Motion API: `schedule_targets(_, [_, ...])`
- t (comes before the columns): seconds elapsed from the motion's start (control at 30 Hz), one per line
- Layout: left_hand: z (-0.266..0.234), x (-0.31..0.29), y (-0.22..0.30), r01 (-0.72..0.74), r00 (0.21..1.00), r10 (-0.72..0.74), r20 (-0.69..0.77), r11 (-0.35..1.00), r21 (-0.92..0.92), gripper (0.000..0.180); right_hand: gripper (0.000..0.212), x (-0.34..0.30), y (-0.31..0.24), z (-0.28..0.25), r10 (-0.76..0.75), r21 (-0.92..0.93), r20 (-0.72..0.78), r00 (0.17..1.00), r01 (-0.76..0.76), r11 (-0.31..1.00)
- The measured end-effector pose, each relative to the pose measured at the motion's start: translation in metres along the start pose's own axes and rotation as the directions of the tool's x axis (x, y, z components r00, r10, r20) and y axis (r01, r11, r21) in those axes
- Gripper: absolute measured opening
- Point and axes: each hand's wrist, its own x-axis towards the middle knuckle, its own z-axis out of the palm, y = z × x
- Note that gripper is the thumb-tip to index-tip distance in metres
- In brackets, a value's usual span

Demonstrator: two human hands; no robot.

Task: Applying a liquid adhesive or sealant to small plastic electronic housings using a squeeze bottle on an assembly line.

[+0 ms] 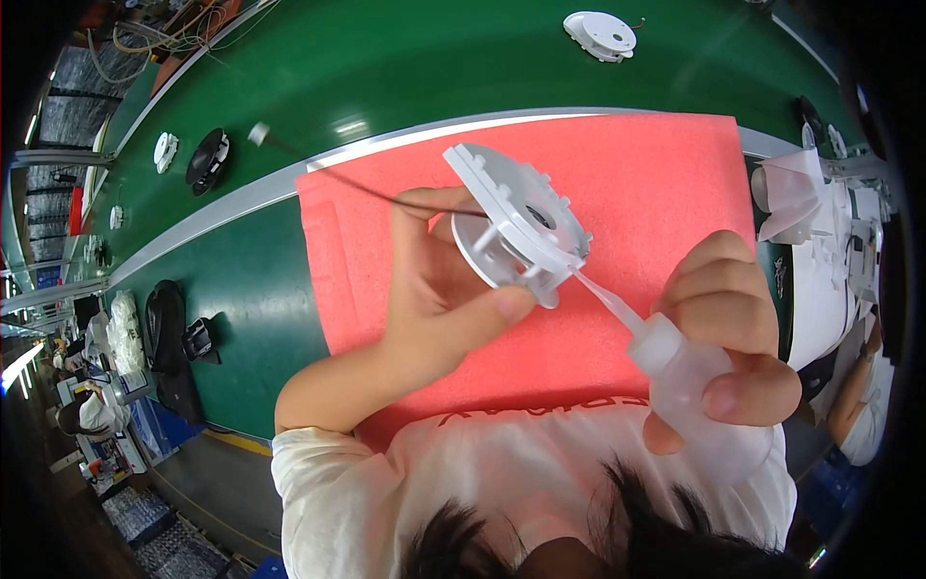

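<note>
My left hand (pixel 434 289) grips a white plastic housing (pixel 516 207) made of two rounded plates joined by short posts. It is held tilted above a pink foam sheet (pixel 666 183), with my thumb on its lower edge. A dark cable (pixel 362 185) runs from the housing out to the left and ends in a small white connector (pixel 258 133). In my right hand (pixel 733 318) is a translucent squeeze bottle (pixel 699 396) with a long thin nozzle (pixel 608 297). The nozzle's tip meets the housing's lower right edge, or lies very close to it.
Beyond a metal rail, a green conveyor belt (pixel 415 58) carries another white housing (pixel 603 37), a black round part (pixel 207 161) and a small white part (pixel 166 151). On the green table at left lies a black object (pixel 169 328). A white bag (pixel 791 198) hangs at right.
</note>
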Motion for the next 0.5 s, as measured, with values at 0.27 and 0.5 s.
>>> schedule_targets(0.27, [0.010, -0.001, -0.006, -0.186, 0.980, 0.154, 0.129, 0.940, 0.288, 0.072, 0.046, 0.000, -0.003, -0.011, 0.004, 0.024, 0.021, 1.000, -0.004, 1.000])
schedule_targets(0.5, [0.007, 0.006, -0.010, -0.340, 0.936, 0.271, 0.224, 0.860, 0.380, 0.073, 0.047, 0.002, -0.006, -0.014, 0.104, 0.004, 0.063, 0.993, -0.104, 0.995])
